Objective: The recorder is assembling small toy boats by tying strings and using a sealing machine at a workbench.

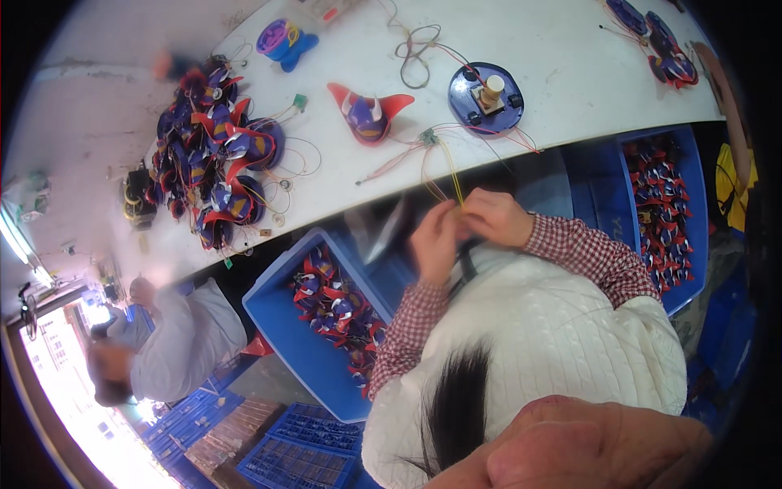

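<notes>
At the table's near edge, both hands are close together with fingertips pinched. My left hand [435,243] and my right hand [498,218] grip the ends of thin yellow wires [453,169]. These run up to a small green circuit board [428,138] lying on the white table, with red wires leading off it. Just beyond lies a round dark-blue base [487,99] with a pale cylindrical part standing on it. Left of the board sits a red, purple and white horned shell [369,114]. The wire tips between my fingers are hidden.
A heap of wired red-and-purple assemblies [220,155] covers the table's left part. Blue bins [273,306] of similar parts stand on either side of me. A purple-and-blue spool-like object [285,42] is at the back. Another person [191,334] works at the left.
</notes>
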Demonstrator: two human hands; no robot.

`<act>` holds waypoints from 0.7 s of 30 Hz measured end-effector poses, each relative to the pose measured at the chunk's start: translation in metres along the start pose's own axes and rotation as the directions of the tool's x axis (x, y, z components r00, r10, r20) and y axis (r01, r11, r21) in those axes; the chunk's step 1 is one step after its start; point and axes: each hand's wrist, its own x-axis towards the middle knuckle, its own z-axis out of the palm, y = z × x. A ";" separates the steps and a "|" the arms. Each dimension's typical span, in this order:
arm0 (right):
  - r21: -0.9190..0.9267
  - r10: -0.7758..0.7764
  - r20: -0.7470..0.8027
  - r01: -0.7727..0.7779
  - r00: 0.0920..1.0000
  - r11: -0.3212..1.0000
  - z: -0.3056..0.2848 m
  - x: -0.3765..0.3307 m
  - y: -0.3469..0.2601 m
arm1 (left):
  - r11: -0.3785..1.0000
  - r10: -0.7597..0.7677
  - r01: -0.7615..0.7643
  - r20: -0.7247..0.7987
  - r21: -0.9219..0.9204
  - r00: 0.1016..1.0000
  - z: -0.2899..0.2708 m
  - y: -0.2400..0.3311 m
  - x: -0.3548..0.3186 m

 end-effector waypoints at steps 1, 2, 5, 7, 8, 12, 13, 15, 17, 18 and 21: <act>-0.005 -0.013 -0.007 0.013 1.000 1.000 0.001 0.000 0.001 | 1.000 -0.002 0.002 0.002 0.004 1.000 0.000 0.001 0.000; -0.011 -0.025 -0.014 0.025 1.000 1.000 0.001 -0.001 0.001 | 1.000 -0.005 0.005 0.005 0.008 1.000 0.000 0.001 0.000; -0.010 -0.033 -0.027 0.033 0.999 0.999 0.002 -0.001 0.000 | 1.000 -0.010 0.009 0.010 0.019 1.000 -0.001 0.000 0.001; 0.011 -0.040 -0.035 0.040 0.999 0.999 0.002 0.000 -0.001 | 0.999 -0.003 0.003 -0.001 0.033 1.000 -0.001 -0.001 0.002; 0.021 -0.045 -0.040 0.046 0.998 0.999 0.001 0.000 -0.002 | 0.999 0.002 -0.002 -0.006 0.040 1.000 -0.001 -0.001 0.002; 0.128 0.147 0.065 -0.154 0.987 0.980 -0.002 -0.003 0.005 | 0.795 0.370 -0.345 0.051 0.499 0.928 -0.004 0.004 0.002; 0.161 0.201 0.106 -0.216 0.974 0.963 -0.004 -0.003 0.007 | 0.653 0.479 -0.434 0.106 0.620 0.872 -0.006 0.007 0.003; 0.159 0.226 0.074 -0.235 0.971 0.959 -0.008 -0.009 0.019 | 0.391 0.609 -0.505 0.196 0.769 0.769 -0.010 0.019 0.010; 0.177 0.250 0.039 -0.253 0.967 0.951 -0.009 -0.016 0.031 | 0.381 0.666 -0.541 0.184 0.750 0.723 -0.001 0.042 0.014; 0.186 0.262 0.022 -0.261 0.965 0.947 -0.011 -0.018 0.032 | 0.372 0.722 -0.569 0.157 0.734 0.674 0.006 0.054 0.017; 0.162 0.331 0.027 -0.331 0.943 0.930 -0.021 -0.019 0.026 | 0.383 0.790 -0.771 0.252 0.509 0.559 0.031 0.083 0.052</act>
